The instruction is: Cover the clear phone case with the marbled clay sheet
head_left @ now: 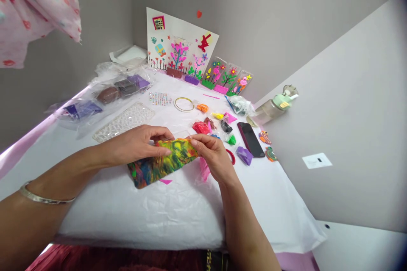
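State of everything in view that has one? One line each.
Multicoloured panel: held tilted, colours smeared together
Left hand: gripping panel, thumb on front
Right hand: pinching panel's right end
Phone: lying, screen dark
Bottle: capped
Decorated board: propped up
Clear lattice piece: lying flat
Gold ring: lying flat
Red lump: in clear wrap

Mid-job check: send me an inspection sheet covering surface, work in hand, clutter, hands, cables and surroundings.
Surface: white cover, creased near the front edge.
Work: multicoloured panel, held tilted above the cover.
Clutter: phone, purple packet and red packet to the right; gem sheet and lattice piece behind the left hand.
Hands: left hand, thumb on the panel's face; right hand grips its right end.
Cables: nothing seen.
Surroundings: decorated board at the back; bottle at right; pink cloth hanging upper left.
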Demonstrator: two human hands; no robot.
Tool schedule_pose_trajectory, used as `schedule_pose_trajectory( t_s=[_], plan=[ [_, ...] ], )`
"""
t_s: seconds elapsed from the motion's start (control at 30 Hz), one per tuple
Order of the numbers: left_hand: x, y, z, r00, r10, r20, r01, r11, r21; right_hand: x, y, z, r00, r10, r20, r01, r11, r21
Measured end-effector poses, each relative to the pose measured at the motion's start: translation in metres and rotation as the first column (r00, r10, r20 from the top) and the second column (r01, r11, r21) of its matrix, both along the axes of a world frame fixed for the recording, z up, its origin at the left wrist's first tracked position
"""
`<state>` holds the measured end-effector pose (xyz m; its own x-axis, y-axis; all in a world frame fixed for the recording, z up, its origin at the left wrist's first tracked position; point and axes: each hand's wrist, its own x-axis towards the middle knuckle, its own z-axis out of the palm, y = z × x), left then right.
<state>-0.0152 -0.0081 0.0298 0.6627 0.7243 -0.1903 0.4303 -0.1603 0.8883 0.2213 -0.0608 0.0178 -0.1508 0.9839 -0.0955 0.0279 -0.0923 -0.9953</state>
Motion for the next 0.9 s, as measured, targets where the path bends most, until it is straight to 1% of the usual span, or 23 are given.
schedule_pose_trajectory(
  t_s=[0.07,0.17,0.23,0.3,0.37,0.43,0.53,0.6,0.73,0.8,0.9],
  plan=[
    [0.003,-0.002,0.000,0.999,0.009,0.043,-0.010,1.000,0.023,-0.006,0.000,0.000,1.000,0.007,-0.005,-0.007,1.000,-0.004],
    [0.007,-0.006,-0.002,0.995,0.064,0.074,-0.071,0.993,0.095,-0.018,-0.002,-0.001,0.999,0.017,-0.049,-0.019,0.999,-0.048],
    [0.009,-0.008,-0.003,0.993,0.089,0.078,-0.097,0.988,0.117,-0.025,-0.004,-0.003,0.997,0.010,-0.080,-0.017,0.996,-0.087],
    [0.010,-0.010,-0.004,0.994,0.089,0.057,-0.095,0.988,0.124,-0.029,-0.005,-0.005,0.996,-0.012,-0.088,0.003,0.994,-0.105],
    [0.012,-0.011,-0.004,0.996,0.085,0.024,-0.087,0.988,0.131,-0.030,-0.006,-0.006,0.996,-0.034,-0.076,0.027,0.995,-0.099],
    [0.012,-0.012,-0.004,0.996,0.090,0.005,-0.089,0.986,0.143,-0.027,-0.006,-0.007,0.998,-0.027,-0.053,0.023,0.997,-0.073],
    [0.012,-0.012,-0.002,0.994,0.109,0.010,-0.109,0.979,0.174,-0.023,-0.005,-0.007,0.999,0.035,-0.029,-0.035,0.999,-0.031],
    [0.010,-0.011,-0.002,0.993,0.110,0.031,-0.114,0.974,0.194,-0.022,-0.004,-0.007,0.997,0.056,-0.046,-0.058,0.998,-0.029],
    [0.005,-0.006,-0.005,0.995,0.076,0.066,-0.088,0.974,0.210,-0.022,-0.003,-0.009,0.995,0.032,-0.093,-0.037,0.998,-0.050],
    [0.004,-0.004,-0.007,0.996,0.056,0.076,-0.070,0.979,0.192,-0.023,-0.003,-0.009,0.994,0.013,-0.111,-0.019,0.998,-0.059],
    [0.005,-0.003,-0.007,0.994,0.058,0.089,-0.072,0.985,0.155,-0.025,-0.003,-0.008,0.989,-0.013,-0.144,0.003,0.997,-0.072]
  ],
)
